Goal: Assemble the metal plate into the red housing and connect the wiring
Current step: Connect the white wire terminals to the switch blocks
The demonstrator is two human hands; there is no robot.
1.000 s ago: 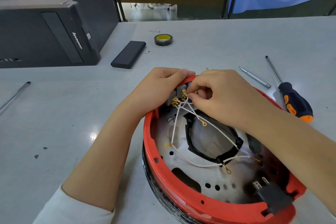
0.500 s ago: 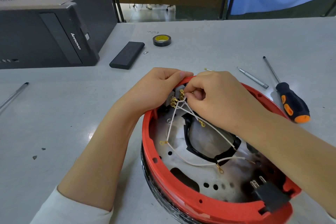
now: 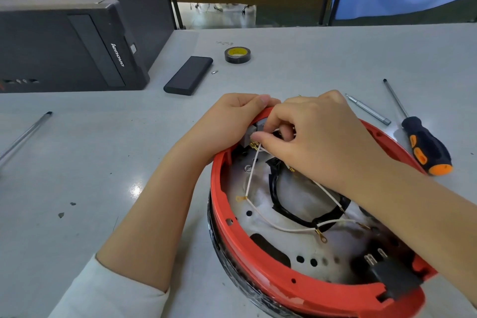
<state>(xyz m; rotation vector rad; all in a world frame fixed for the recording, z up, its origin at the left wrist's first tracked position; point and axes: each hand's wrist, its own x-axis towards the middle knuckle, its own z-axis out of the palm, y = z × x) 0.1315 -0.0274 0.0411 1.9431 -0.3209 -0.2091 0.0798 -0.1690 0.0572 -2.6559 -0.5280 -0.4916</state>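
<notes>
Dropping lower since a second ago, the right hand (image 3: 317, 137) now hides the brass terminals, fingers pinching a white wire (image 3: 251, 174) at the grey switch block (image 3: 248, 134). Its partner, the left hand (image 3: 232, 121), grips the red housing (image 3: 271, 276) rim to steady it on the table (image 3: 103, 162). Inside the housing sits the metal plate (image 3: 304, 248), several ring terminals apparently unconnected.

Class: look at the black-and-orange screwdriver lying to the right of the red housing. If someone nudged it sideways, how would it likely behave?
The screwdriver would probably roll: its handle looks rounded and it lies flat on the smooth table. It likely would curve, since the handle is far thicker than the thin shaft. It looks stiff, so it should not bend.
</notes>
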